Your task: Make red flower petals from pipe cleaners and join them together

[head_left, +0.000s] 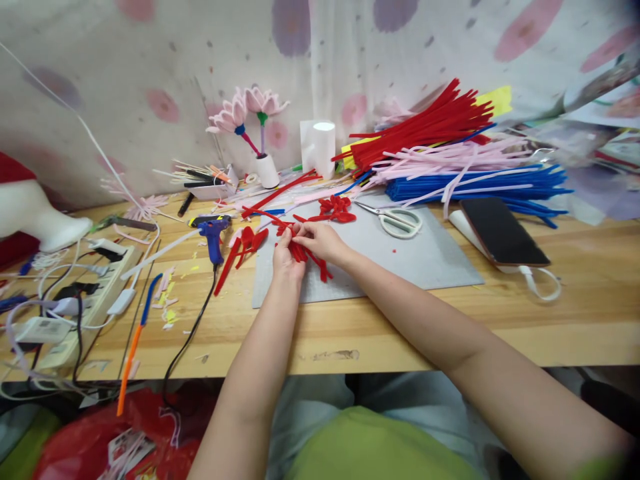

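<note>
Both hands meet over the left part of a grey mat (370, 257). Bent red pipe cleaners (299, 252) are pinched between the fingers of my left hand (287, 257) and my right hand (320, 240). Some red ends stick out above and below the fingers; the exact grip is partly hidden. Just behind the hands lies a cluster of shaped red pipe cleaners (336, 210). More red loops (251, 241) rest at the mat's left edge. Scissors with pale handles (400, 221) lie on the mat, to the right of my right hand.
A blue glue gun (213, 243) with a black cord stands at left, near a cluttered power strip (95, 300). Behind are pink pipe-cleaner flowers (250, 113) in a white holder. Red bundles (425, 130), blue bundles (475, 183) and a phone (505, 232) occupy the right.
</note>
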The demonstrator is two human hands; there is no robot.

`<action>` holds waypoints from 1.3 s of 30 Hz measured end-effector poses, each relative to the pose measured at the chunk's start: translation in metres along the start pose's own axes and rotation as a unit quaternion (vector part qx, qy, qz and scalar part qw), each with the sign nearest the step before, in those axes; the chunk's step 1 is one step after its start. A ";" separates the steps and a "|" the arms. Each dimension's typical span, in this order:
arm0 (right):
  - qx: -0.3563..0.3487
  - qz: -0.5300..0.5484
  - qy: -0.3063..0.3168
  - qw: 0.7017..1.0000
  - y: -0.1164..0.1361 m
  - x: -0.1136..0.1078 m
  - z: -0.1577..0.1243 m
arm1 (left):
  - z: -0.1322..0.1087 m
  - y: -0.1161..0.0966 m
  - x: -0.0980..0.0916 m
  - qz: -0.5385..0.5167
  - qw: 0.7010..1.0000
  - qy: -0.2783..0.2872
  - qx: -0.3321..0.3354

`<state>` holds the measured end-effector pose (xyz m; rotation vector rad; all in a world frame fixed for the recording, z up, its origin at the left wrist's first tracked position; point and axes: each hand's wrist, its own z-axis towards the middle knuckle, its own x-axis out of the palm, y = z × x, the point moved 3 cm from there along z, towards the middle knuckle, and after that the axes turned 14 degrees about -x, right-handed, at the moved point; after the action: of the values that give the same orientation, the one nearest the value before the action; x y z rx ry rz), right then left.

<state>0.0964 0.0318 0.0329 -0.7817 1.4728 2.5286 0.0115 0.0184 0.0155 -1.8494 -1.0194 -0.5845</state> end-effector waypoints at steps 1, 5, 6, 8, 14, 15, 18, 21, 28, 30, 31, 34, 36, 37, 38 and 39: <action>-0.002 0.004 -0.006 1.000 -0.002 0.001 -0.002 | 0.000 0.001 -0.001 0.004 1.000 -0.004 0.001; -0.018 0.005 -0.006 1.000 -0.007 0.003 -0.004 | 0.002 0.003 -0.002 0.034 0.999 -0.013 0.026; -0.017 0.009 -0.002 1.000 -0.009 0.003 -0.003 | 0.003 0.002 -0.002 0.037 0.999 -0.012 0.031; -0.003 0.035 0.001 0.999 -0.015 0.000 -0.001 | 0.004 0.002 -0.002 0.048 0.999 -0.001 0.022; 0.065 0.243 0.002 0.968 -0.033 -0.012 0.001 | 0.008 0.001 -0.005 0.169 0.981 0.066 -0.062; 0.077 0.259 0.009 0.963 -0.035 -0.013 0.000 | 0.008 0.000 -0.006 0.188 0.978 0.068 -0.058; 0.099 0.260 0.011 0.960 -0.037 -0.013 -0.003 | 0.007 0.001 -0.007 0.212 0.974 0.071 -0.029; 0.085 0.241 -0.004 0.967 -0.035 -0.010 -0.003 | 0.006 0.003 -0.007 0.186 0.981 0.062 0.013; 0.048 0.200 -0.004 0.979 -0.040 -0.007 0.001 | 0.007 0.001 -0.009 0.258 0.961 0.002 0.098; 0.051 0.182 0.013 0.982 -0.041 -0.011 0.002 | -0.002 -0.011 -0.010 0.328 0.913 -0.068 0.234; 0.051 0.176 0.020 0.983 -0.041 -0.013 0.002 | -0.009 -0.018 -0.009 0.355 0.876 -0.091 0.314; 0.047 0.192 0.040 0.979 -0.034 -0.021 0.001 | -0.027 -0.030 0.001 0.443 0.788 -0.054 0.425; 0.046 0.219 0.064 0.972 -0.028 -0.026 0.000 | -0.031 -0.034 0.005 0.481 0.768 -0.025 0.422; 0.044 0.227 0.076 0.970 -0.025 -0.028 -0.001 | -0.031 -0.035 0.006 0.494 0.767 -0.014 0.410; 0.039 0.230 0.083 0.969 -0.022 -0.031 -0.001 | -0.029 -0.036 0.007 0.504 0.767 -0.006 0.397; 0.034 0.232 0.093 0.968 -0.021 -0.033 -0.001 | -0.027 -0.037 0.006 0.511 0.769 0.001 0.384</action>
<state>0.1326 0.0468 0.0325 -0.7534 1.9990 2.7643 -0.0152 0.0058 0.0506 -1.3325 -0.0544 0.4559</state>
